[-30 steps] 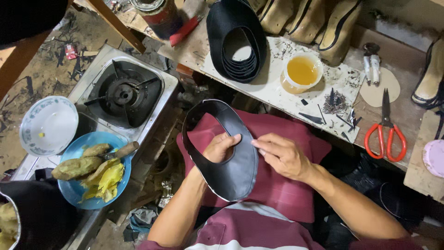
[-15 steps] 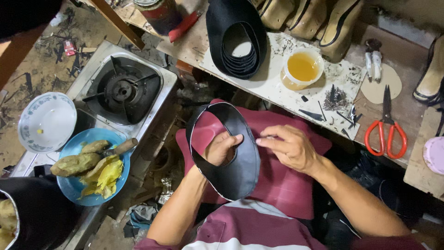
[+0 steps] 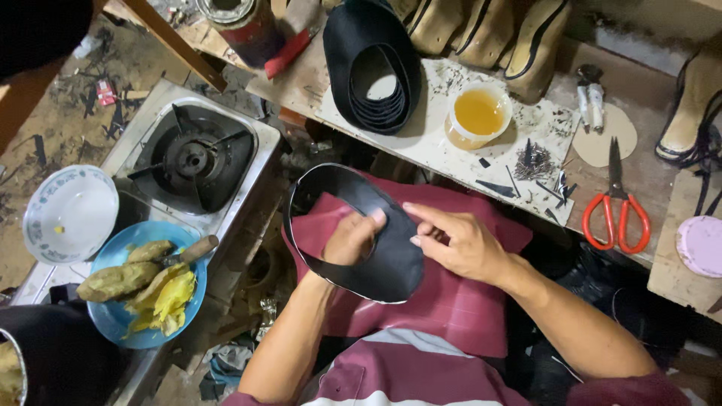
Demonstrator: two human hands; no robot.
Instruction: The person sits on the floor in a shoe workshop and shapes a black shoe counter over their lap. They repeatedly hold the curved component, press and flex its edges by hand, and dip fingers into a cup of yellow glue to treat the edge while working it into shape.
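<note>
**A:** Where does the piece sit right now?

**B:** The black, curved leather-like shoe upper piece with its open loop point(image 3: 359, 240) lies over the maroon cloth point(image 3: 451, 301) on the person's lap, nearer than the table. The left hand point(image 3: 352, 239) comes up through the loop, its grip pinching the inner edge between thumb and fingers. The right hand point(image 3: 455, 240) rests on the piece's right edge, fingers pressed together and flat on it.

**A:** What could go wrong?

**B:** I'd judge the thin far band of the loop the weak spot: pull unevenly and it could crease or twist. If the left pinch loosens, the piece could slide off the lap to the left, toward the steel gas stove point(image 3: 197, 154) and the cluttered floor.

**A:** And farther out?

**B:** The white cup of amber liquid point(image 3: 478, 114) stands near the table's near edge, just beyond the hands; a lifted elbow or a swing of the piece could tip it. Loose dark nails point(image 3: 535, 162) lie to its right, then the red-handled scissors point(image 3: 617, 203).

**A:** Any open room?

**B:** Mostly over the lap itself. On the left, the blue plate of yellow food with a knife point(image 3: 147, 289) hems things in; on the far side, the stack of black upper pieces point(image 3: 374, 64) crowds the pale worn table point(image 3: 432, 146).
</note>
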